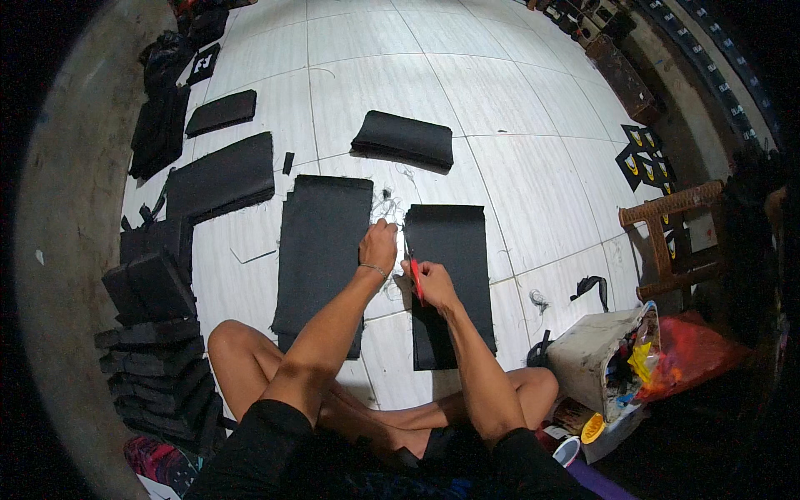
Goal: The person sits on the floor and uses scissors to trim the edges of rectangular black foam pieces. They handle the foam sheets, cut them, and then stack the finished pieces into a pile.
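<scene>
My left hand (377, 246) is closed at the inner edge of the left stack of black fabric pieces (321, 217); what its fingertips pinch, if anything, is too small to make out. My right hand (436, 283) grips red-handled scissors (417, 283), their blades pointing away from me along the left edge of the right black fabric stack (450, 237). Loose dark threads (386, 200) lie on the tiles between the stacks, just beyond my left fingers.
More folded black stacks lie ahead (400, 137) and to the left (221, 175), beside piled black pieces (150, 367). At right stand a wicker frame (671, 208) and a white container (583, 350) with a red bag (692, 350). Yellow-and-black patches (642, 158) lie behind the frame.
</scene>
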Demonstrator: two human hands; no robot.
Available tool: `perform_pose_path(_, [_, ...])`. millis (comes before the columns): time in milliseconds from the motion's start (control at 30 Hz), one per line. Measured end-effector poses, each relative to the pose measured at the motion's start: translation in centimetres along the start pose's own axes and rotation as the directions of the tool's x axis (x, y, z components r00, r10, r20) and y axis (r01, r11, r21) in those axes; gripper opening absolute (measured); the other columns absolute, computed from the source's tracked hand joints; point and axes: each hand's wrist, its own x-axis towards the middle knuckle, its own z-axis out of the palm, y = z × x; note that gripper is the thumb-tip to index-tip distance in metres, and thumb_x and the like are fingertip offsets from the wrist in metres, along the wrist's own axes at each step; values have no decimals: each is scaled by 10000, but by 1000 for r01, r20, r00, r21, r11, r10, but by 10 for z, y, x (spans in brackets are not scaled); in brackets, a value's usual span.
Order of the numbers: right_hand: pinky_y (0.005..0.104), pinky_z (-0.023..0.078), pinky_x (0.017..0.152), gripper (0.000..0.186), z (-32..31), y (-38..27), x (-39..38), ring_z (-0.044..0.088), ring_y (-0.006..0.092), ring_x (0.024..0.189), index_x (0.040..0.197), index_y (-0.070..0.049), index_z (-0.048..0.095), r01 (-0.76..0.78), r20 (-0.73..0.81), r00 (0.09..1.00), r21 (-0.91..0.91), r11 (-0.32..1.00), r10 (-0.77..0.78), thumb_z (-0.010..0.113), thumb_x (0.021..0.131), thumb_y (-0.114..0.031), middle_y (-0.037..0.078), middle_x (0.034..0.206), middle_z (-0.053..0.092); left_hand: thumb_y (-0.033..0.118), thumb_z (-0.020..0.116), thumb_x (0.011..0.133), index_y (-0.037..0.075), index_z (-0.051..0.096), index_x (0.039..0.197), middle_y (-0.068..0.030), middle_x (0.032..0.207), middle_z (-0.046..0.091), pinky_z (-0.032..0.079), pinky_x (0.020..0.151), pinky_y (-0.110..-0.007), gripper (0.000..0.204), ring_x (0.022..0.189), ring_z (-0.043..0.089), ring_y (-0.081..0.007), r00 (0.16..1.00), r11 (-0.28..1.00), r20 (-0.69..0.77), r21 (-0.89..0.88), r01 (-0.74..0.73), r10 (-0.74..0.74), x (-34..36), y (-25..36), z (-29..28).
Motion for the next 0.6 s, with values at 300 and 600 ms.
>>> perform_pose_path(300, [259, 393, 440, 498, -5, 2, -46, 501, 114, 472, 853, -41, 577, -101, 222, 975, 332, 938, 27, 531, 903, -534, 28, 612, 552, 26, 538, 794, -21, 469, 1192, -207, 1156, 486, 424, 922, -449, 407, 1065, 499, -362, 999, 996, -40, -91, 27, -31, -14, 13, -13])
perform_pose_path(600, [247, 404, 485, 455, -43, 38, -109, 507, 108, 527, 988, -39, 557, -136, 141, 986, 379, 915, 88, 468, 954, -484, 23, 635, 541, 111, 631, 800, 26, 595, 1129, -103, 1062, 563, 428, 870, -411, 341, 1011, 519, -287, 979, 990, 166, 45, -132, 123, -12, 18, -12])
